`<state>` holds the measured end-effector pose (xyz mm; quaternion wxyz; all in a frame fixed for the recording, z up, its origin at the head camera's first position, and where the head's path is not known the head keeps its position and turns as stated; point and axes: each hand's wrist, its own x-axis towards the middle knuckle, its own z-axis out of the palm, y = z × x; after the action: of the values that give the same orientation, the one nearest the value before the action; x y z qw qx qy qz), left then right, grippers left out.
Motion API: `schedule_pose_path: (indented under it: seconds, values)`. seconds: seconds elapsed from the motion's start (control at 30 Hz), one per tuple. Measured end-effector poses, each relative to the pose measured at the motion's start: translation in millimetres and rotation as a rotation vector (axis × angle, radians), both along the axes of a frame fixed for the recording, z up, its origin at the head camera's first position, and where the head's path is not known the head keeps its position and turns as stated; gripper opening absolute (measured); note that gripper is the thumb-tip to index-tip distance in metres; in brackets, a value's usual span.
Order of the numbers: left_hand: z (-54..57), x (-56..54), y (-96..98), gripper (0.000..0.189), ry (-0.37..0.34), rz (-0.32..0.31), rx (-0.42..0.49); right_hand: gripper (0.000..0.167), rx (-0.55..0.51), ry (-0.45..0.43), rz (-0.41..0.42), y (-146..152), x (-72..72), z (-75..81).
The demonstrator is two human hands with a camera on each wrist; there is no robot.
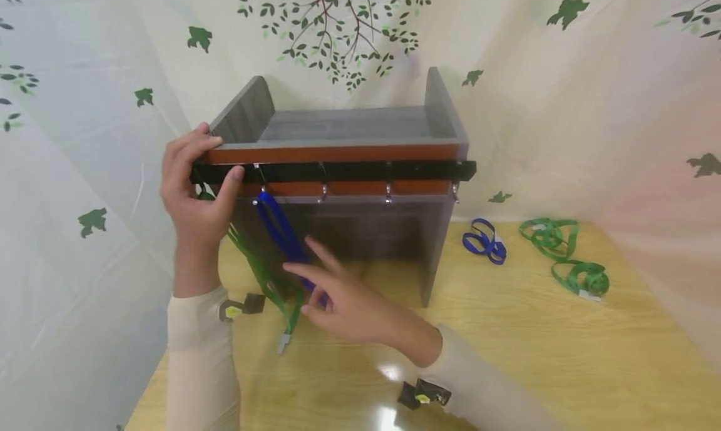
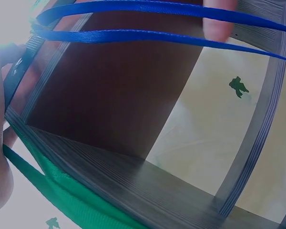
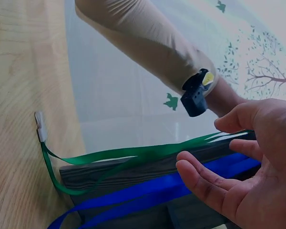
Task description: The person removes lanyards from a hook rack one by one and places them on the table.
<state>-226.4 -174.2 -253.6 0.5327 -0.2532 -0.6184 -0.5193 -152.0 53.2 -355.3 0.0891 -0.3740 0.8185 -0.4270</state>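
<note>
At the left end of the grey shelf point(image 1: 349, 124), the left hand point(image 1: 194, 190) has a grip on the corner, thumb over the black rail point(image 1: 360, 171). Right hand point(image 1: 343, 296) is loose, fingers spread, right by the hanging blue lanyard point(image 1: 293, 249); can't tell if it's actually touching. Five lanyards total, btw: two blue, three green. The hanging blue one loops over a hook point(image 1: 263, 187), and a hanging green lanyard point(image 3: 155, 151) drops by the left hand, top end hidden. Right of the shelf, on the table point(image 1: 535, 356), lie one coiled blue lanyard point(image 1: 498, 253) and two coiled green lanyards point(image 1: 597, 282). I count four hooks in sight. The rail pokes out past the shelf's right side. Pretty tight gap between shelf and coiled blue; way more room on the table out front.
</note>
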Motion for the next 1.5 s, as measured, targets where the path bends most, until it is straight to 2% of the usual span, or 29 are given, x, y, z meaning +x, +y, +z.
schedule_pose_path:
  seconds: [0.13,0.23,0.43,0.67,0.9,0.97,1.07,1.13,1.23,1.37,1.5]
  values:
    - [-1.1,-0.5,-2.0,0.064,0.001,0.003,-0.011,0.07,0.014,-0.011,0.017,-11.1,-7.3,-2.4]
    - [-2.6,-0.2,-2.7,0.065,-0.006,0.005,-0.022,0.068,0.043,0.003,-0.007,-16.2,-7.4,-2.0]
    - [-2.6,-1.7,-3.9,0.064,-0.009,0.014,-0.035,0.066,0.108,0.174,-0.061,-14.9,-2.6,1.7]
    - [-1.9,-2.9,-6.9,0.059,-0.023,0.028,-0.058,0.065,-0.003,0.364,-0.044,-10.3,-0.5,6.9]
    - [-4.4,-4.4,-9.1,0.058,-0.035,0.028,-0.069,0.06,-0.076,0.371,-0.025,-3.8,3.8,13.8]
    - [-4.6,-5.3,-8.8,0.058,-0.034,0.024,-0.064,0.057,-0.076,0.44,-0.041,-0.9,3.5,14.9]
    - [-4.8,-6.0,-8.9,0.058,-0.035,0.022,-0.066,0.049,-0.07,0.654,-0.095,3.9,-0.1,14.8]
    - [-4.9,-5.9,-8.9,0.059,-0.036,0.024,-0.069,0.043,-0.099,0.79,-0.142,7.5,-4.4,14.1]
    - [-5.0,-4.7,-8.2,0.06,-0.035,0.024,-0.067,0.041,-0.192,0.903,-0.165,13.4,-11.7,14.0]
    - [-4.5,-3.2,-6.9,0.06,-0.034,0.019,-0.057,0.035,-0.322,0.909,-0.167,20.5,-20.3,14.2]
    - [-3.4,-3.4,-6.1,0.058,-0.034,0.013,-0.054,0.032,-0.443,0.825,-0.21,27.1,-24.9,14.4]
